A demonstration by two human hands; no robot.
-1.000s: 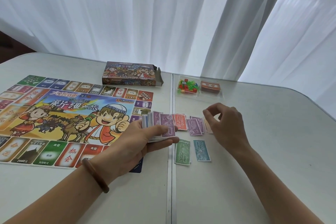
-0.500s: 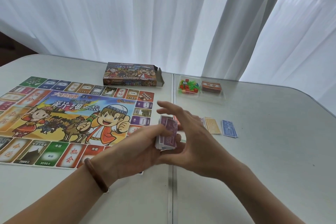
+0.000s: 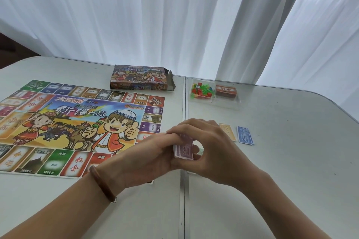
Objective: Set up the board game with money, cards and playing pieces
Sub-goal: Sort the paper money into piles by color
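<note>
The white table (image 3: 281,170) carried everything. The game board (image 3: 77,126) lay flat to the left of the fingers, its right edge running under the left hand, so it looked already laid out. Beyond the fingertips the game box (image 3: 139,80) rested with its end flap open. Beyond and to the right of them sat a clear tray (image 3: 212,102) holding the coloured playing pieces (image 3: 201,91) and a red card deck (image 3: 226,90), apparently not yet set out.

Both hands met over the table's seam, raised a little off the surface. The left hand (image 3: 147,153), a brown bracelet (image 3: 102,184) on its wrist, gripped the stack of purple notes (image 3: 183,150) from the left, with a digit lying across the top edge. The right hand (image 3: 219,151) curled round the stack's right side, palm turned inward. Holding the paper money on end between both sets of fingers was probably meant to square the notes before dealing them out by value.

Just right of the right hand's knuckles a tan note (image 3: 227,131) lay flat, with blue notes (image 3: 245,135) just beside it. They were spaced apart, likely as separate piles for each denomination. The money sorting seemed partly done.
</note>
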